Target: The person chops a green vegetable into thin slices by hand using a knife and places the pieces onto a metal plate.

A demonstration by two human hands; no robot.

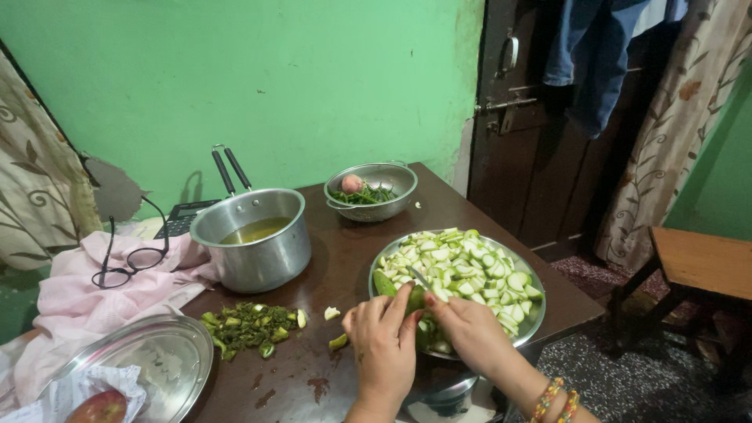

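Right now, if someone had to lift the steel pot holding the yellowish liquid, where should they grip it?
Probably by the pot's twin black handles, coming from the wall side at back left: they jut up and away from the rim, and carrying it level keeps the liquid from spilling.

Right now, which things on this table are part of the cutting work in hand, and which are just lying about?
In use:
left hand and right hand, together on a green vegetable piece
small knife
steel plate of cut pieces
pile of green trimmings

Lying about:
pot of liquid
colander
glasses on pink cloth
empty tray
apple
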